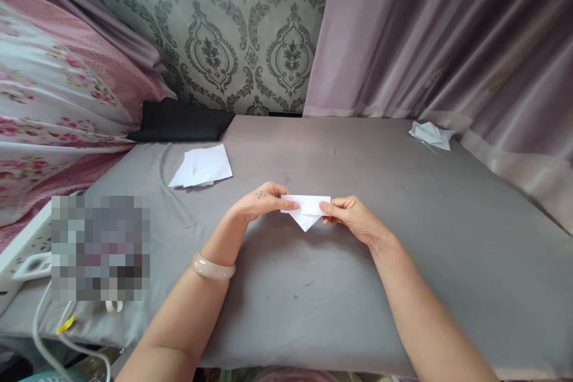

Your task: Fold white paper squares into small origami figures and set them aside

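A piece of folded white paper (307,205) is held just above the grey cloth surface, near the middle of the view. It has a straight band along the top and a triangular point hanging down toward me. My left hand (265,199) pinches its left end, thumb on top. Opposite, my right hand (350,213) grips the right end, its thumb on the paper and its fingers underneath. The undersides of the fingers are partly hidden by the paper. A pale bangle (213,268) circles my left wrist.
Loose white sheets (206,166) lie at the left, before a black folded cloth (183,120). Several folded papers (430,133) lie at the far right by the curtain (403,42). White cables (42,316) and a blurred patch (101,248) are at the lower left.
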Motion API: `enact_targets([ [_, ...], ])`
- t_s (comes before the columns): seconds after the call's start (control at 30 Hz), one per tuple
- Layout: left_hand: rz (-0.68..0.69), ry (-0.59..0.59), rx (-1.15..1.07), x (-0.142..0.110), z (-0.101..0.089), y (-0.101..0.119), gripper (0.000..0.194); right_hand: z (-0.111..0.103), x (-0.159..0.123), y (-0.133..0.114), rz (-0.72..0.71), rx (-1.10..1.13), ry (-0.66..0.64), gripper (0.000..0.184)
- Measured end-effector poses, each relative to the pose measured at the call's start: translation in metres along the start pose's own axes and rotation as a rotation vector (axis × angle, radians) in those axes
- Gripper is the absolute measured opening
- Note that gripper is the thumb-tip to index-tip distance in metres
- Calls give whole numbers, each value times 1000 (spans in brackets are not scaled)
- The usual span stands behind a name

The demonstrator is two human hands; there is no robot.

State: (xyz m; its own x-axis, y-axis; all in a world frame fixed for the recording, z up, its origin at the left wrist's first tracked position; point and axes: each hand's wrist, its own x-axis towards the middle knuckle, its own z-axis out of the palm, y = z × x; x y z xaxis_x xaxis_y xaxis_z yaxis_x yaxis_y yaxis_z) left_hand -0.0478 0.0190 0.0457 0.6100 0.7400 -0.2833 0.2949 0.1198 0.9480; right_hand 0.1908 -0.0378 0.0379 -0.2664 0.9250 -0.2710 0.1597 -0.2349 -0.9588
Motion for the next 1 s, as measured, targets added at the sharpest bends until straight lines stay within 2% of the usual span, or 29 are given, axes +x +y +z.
enact_targets([
  [0.17,46,-14,-47,-1,-5,-2,29,-1,1,0,-8,-8,25,30],
  [0.3,44,10,-38,-1,1,1,32,1,1,1,-46,-67,68,32],
  [0.43,17,-1,29,0,11,5,32,3,0,0,-67,-106,57,33],
  [0.6,68,-12,120,1,13,3,36,4,-2,-3,-50,-110,-33,29],
  [0.77,120,-37,204,1,7,1,35,2,-1,-2,-69,-168,11,28],
  [0.9,228,88,375,-1,6,6,27,3,3,2,-171,-211,105,23],
  [1.0,449,265,616,-1,11,7,22,5,4,2,-383,-438,279,17],
])
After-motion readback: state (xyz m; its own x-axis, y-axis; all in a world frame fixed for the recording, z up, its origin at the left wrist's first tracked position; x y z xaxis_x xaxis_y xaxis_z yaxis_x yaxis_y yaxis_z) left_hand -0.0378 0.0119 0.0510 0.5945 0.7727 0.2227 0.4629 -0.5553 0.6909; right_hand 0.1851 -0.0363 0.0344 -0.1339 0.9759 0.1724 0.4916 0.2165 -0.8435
